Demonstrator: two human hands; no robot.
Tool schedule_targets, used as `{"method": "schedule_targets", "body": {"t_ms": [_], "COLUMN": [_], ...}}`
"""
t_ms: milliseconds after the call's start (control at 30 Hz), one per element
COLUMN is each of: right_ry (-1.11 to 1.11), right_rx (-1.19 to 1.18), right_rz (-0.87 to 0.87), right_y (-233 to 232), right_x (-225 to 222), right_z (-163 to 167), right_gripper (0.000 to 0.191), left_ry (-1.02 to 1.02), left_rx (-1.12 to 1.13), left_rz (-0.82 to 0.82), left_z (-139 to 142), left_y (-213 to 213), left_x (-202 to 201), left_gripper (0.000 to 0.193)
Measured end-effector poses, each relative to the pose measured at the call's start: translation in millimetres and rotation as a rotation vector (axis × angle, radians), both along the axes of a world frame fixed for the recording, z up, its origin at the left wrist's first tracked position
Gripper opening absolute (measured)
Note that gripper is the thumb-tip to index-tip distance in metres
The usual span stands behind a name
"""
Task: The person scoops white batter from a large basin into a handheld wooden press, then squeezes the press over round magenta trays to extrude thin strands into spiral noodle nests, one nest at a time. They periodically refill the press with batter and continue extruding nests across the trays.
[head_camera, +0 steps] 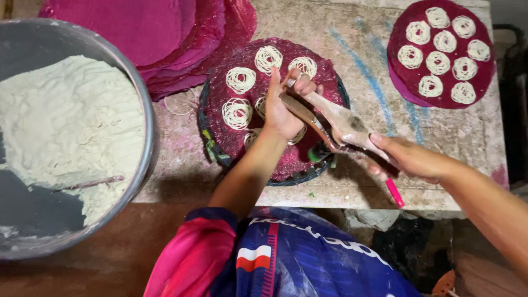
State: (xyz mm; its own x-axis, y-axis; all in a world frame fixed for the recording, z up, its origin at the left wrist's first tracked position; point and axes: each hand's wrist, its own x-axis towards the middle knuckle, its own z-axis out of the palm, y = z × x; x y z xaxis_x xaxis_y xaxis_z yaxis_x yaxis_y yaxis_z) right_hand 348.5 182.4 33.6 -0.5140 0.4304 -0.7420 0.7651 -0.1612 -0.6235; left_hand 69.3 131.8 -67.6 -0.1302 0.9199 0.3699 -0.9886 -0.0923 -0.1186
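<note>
My left hand point(283, 107) grips the upper handle of a wooden noodle press point(335, 124) over a round maroon woven mat point(308, 159). My right hand point(412, 159) holds the press's other handle, which ends in a pink tip point(395, 193). On the mat lie several white coiled noodle rounds point(240, 80); some are hidden under my left hand. The mat rests on a dark round stand point(212, 151).
A large grey metal basin point(146, 110) of pale dough point(66, 121) stands at the left. Stacked magenta mats point(165, 33) lie at the back. Another maroon mat point(484, 77) with several noodle coils point(438, 62) sits at the back right on the stained stone slab point(363, 55).
</note>
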Motion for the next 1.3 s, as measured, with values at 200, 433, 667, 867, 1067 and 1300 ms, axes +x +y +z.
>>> {"method": "schedule_targets", "body": {"t_ms": [200,433,667,867,1067,1300], "right_ry": [-0.125,-0.314,-0.014,-0.275,-0.012,0.095], "right_rx": [0.521,0.482,0.704,0.489,0.867,0.592], "right_rz": [0.064,0.115,0.129,0.055,0.125,-0.059], "right_y": [-9.6,-6.5,-2.8,-2.1,9.2,2.5], "right_x": [-25.7,-23.4,-31.7,-17.2,-12.5,3.5], "right_z": [12.3,20.9,6.4,8.3,12.4,-7.2], "right_gripper": [0.063,0.066,0.068,0.063,0.061,0.04], "left_ry": [0.048,-0.004,0.066,0.017,0.022,1.189], "left_rx": [-0.229,-0.342,-0.358,-0.397,-0.38,-0.757], "left_rz": [0.112,0.128,0.181,0.174,0.066,-0.312], "left_z": [-5.8,-16.2,-8.7,-17.0,-0.1,-40.4], "left_y": [29.4,26.9,45.7,39.3,56.5,36.5], "left_x": [-7.1,10.1,-11.1,12.3,5.9,14.1], "left_gripper": [0.057,0.053,0.052,0.05,0.047,0.068]}}
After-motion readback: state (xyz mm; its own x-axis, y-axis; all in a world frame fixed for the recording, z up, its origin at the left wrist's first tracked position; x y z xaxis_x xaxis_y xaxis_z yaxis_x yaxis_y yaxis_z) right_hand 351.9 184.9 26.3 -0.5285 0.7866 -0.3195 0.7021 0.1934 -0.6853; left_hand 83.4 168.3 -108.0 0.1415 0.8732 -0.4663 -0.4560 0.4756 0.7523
